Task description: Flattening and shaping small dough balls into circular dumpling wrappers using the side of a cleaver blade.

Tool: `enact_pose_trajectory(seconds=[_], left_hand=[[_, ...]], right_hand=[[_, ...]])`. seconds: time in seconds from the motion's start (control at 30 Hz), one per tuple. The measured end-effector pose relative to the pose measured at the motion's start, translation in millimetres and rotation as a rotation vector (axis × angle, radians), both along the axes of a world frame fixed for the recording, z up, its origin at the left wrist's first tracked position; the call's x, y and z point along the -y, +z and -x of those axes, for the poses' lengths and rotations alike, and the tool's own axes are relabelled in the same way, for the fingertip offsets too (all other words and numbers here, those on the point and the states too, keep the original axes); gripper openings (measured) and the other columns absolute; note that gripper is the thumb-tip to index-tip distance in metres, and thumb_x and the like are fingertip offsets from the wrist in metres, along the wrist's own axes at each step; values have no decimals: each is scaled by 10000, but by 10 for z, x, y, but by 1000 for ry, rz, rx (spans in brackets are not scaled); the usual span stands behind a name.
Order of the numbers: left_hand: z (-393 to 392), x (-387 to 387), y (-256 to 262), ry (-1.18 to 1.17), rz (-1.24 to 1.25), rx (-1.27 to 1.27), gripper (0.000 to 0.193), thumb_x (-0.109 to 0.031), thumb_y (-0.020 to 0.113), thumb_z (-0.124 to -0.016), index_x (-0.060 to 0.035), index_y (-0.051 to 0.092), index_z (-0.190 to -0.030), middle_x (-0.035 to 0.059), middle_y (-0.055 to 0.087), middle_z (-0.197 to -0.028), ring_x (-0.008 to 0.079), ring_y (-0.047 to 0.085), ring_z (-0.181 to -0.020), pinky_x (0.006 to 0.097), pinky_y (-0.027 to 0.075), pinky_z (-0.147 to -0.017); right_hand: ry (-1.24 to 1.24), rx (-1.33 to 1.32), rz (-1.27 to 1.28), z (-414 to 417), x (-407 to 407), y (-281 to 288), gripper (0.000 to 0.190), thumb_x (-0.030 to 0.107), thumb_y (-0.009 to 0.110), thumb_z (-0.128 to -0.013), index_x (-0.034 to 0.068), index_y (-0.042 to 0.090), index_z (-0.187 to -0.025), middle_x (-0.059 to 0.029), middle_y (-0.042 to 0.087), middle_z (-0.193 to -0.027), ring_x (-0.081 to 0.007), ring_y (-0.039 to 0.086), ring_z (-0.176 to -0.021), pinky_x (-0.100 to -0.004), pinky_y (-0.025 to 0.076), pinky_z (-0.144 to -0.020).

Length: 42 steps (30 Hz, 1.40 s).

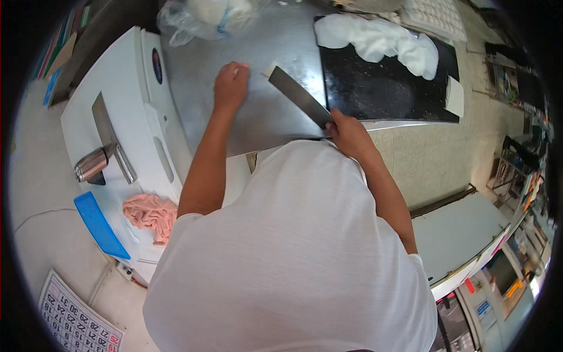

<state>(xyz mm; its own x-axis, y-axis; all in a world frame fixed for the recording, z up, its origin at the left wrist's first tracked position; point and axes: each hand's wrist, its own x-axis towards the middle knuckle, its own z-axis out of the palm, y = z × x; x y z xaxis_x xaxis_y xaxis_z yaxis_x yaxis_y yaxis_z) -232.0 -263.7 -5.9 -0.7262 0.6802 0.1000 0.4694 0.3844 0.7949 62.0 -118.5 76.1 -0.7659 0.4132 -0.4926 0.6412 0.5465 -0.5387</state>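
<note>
My right hand (347, 134) grips the near end of a broad, flat metal blade (301, 97), which slants up and left over a stainless steel table (264, 119). By the blade's far tip lies a small pale piece (270, 69), perhaps dough. Left of it my left hand (232, 86) rests on or just over the steel, fingers curled; whether it holds anything cannot be told. To the right, a long, lumpy white mass (380, 39), cloth or dough, lies along the back of a black board (369, 88). A white flat scraper-like piece (454, 97) sits at the board's right edge.
At the left, a white appliance (118, 66) bears a cleaver (103, 119), a metallic bottle (92, 165), a pink cloth (151, 213) and a blue-edged container (101, 224). Plastic bags (211, 17) lie at the back of the table. Egg trays (433, 17) stand at the back right.
</note>
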Motion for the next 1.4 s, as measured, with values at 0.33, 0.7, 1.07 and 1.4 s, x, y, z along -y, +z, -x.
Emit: enact_pose_trajectory(seconds=[0.33, 0.7, 1.07, 1.4], left_hand=[[-1806, -1577, 149, -930, 144, -711, 414, -437, 616, -997, -167, 666, -1308, 143, 549, -1442, 363, 472, -1371, 581, 375, -1123], [-2493, -2658, 108, -1056, 234, -812, 670, -680, 399, -1012, -315, 422, -1574, 110, 292, -1675, 378, 216, -1561, 661, 134, -1230], [-2194, -2396, 231, -1484, 140, -732, 678, -710, 474, -959, -362, 467, -1541, 1, 389, -1639, 314, 295, -1539, 627, 163, -1232], [-2247, -3227, 10, -1410, -26, -821, 655, -661, 486, -975, -333, 468, -1542, 43, 355, -1657, 316, 308, -1532, 595, 156, -1248]], right_hand=[[-801, -291, 247, -2237, -226, -11, 234, 230, 662, -996, 7, 619, -1052, -106, 634, -714, -161, 626, -652, -336, 498, -608], [-1481, -710, 406, -2421, -1968, -552, 301, 340, 580, -1050, 49, 573, -973, -29, 583, -694, -113, 553, -562, -282, 448, -509], [-650, -144, 382, -1766, -582, -454, 400, 328, 693, -949, -34, 660, -1117, -270, 719, -993, -426, 705, -975, -476, 531, -842], [-786, 185, 388, -1579, -1281, -401, 557, 504, 688, -925, -20, 712, -1113, -269, 728, -982, -408, 726, -935, -486, 544, -840]])
